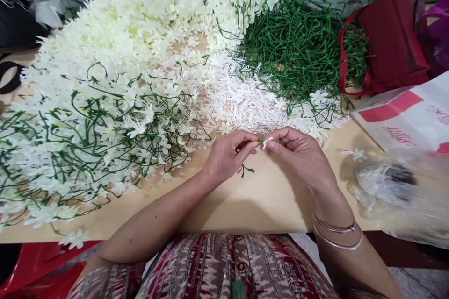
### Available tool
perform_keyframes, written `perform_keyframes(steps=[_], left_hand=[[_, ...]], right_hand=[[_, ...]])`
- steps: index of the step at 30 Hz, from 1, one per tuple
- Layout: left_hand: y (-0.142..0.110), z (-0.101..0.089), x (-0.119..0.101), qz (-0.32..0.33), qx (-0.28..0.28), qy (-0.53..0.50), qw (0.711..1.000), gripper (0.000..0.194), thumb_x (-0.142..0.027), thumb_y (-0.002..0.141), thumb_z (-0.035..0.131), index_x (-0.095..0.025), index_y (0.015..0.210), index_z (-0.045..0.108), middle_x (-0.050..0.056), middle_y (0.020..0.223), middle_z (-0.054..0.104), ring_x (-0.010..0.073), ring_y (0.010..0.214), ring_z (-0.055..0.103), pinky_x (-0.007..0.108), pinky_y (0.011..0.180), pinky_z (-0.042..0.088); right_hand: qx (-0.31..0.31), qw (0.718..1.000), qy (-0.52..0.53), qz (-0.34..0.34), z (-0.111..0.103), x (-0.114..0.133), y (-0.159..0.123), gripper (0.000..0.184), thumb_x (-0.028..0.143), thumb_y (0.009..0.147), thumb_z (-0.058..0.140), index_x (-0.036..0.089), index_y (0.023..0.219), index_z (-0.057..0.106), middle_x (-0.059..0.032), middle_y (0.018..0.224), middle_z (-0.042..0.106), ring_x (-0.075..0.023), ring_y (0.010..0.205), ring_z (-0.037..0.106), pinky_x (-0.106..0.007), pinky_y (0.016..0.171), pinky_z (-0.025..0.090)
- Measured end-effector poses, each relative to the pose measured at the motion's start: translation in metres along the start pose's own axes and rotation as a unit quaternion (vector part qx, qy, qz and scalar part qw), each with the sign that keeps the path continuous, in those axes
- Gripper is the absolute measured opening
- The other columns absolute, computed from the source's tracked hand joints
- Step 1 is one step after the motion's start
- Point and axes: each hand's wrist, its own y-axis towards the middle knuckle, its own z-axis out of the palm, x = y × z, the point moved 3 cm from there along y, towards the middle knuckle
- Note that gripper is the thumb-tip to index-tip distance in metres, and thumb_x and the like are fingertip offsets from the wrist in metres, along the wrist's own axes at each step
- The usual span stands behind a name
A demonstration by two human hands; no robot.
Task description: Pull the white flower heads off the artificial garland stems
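My left hand (226,154) is closed on a thin green plastic stem (244,169) whose lower end hangs out below the fingers. My right hand (298,152) pinches a small white artificial flower (267,142) and holds it against the stem's tip. Both hands meet just above the light wooden table (266,201), near its front edge. Two thin bangles circle my right wrist.
A large heap of finished white flowers on green stems (105,103) fills the left. Loose white flower pieces (245,98) lie in the middle, bare green stems (298,46) behind. A red bag (389,42), a white-and-red plastic bag (407,112) and a clear bag (403,191) sit right.
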Motion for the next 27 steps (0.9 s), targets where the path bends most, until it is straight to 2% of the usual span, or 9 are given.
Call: perform_keyframes(steps=[8, 13, 18, 27], left_hand=[[0.0023, -0.0041, -0.0043, 0.019, 0.021, -0.019, 0.999, 0.018, -0.028, 0.103, 0.06, -0.016, 0.091, 0.068, 0.001, 0.076, 0.072, 0.0113, 0.071, 0.067, 0.022, 0.071, 0.051], [0.003, -0.005, -0.0029, 0.013, 0.048, -0.019, 0.999, 0.021, -0.031, 0.104, 0.058, -0.017, 0.093, 0.069, 0.002, 0.077, 0.072, 0.0109, 0.071, 0.067, 0.022, 0.07, 0.05], [0.0035, -0.0059, -0.0028, 0.013, 0.063, -0.035, 0.997, 0.02, -0.031, 0.103, 0.059, -0.017, 0.093, 0.07, 0.001, 0.075, 0.073, 0.0106, 0.071, 0.067, 0.021, 0.071, 0.05], [0.0023, -0.0058, -0.0006, 0.014, 0.069, -0.034, 0.997, 0.017, -0.028, 0.102, 0.06, -0.017, 0.094, 0.07, 0.001, 0.076, 0.075, 0.0099, 0.07, 0.069, 0.021, 0.071, 0.052]], right_hand=[[0.029, 0.999, 0.008, 0.014, -0.0006, 0.0005, 0.0001, 0.017, 0.042, 0.078, 0.087, 0.03, 0.081, 0.076, -0.0009, 0.078, 0.075, -0.019, 0.073, 0.067, -0.034, 0.069, 0.057], [0.076, 0.997, 0.022, 0.01, -0.0025, -0.0008, 0.0027, 0.017, 0.038, 0.077, 0.088, 0.029, 0.088, 0.078, 0.0001, 0.085, 0.077, -0.0171, 0.079, 0.07, -0.033, 0.076, 0.058], [0.099, 0.995, 0.022, 0.002, -0.0017, -0.0005, 0.0045, 0.015, 0.035, 0.077, 0.087, 0.025, 0.082, 0.077, -0.0018, 0.084, 0.077, -0.0177, 0.08, 0.071, -0.034, 0.078, 0.058], [0.109, 0.994, -0.002, 0.013, -0.0032, 0.0003, 0.0058, 0.015, 0.036, 0.077, 0.086, 0.025, 0.078, 0.076, -0.0007, 0.08, 0.075, -0.0154, 0.077, 0.067, -0.03, 0.074, 0.055]])
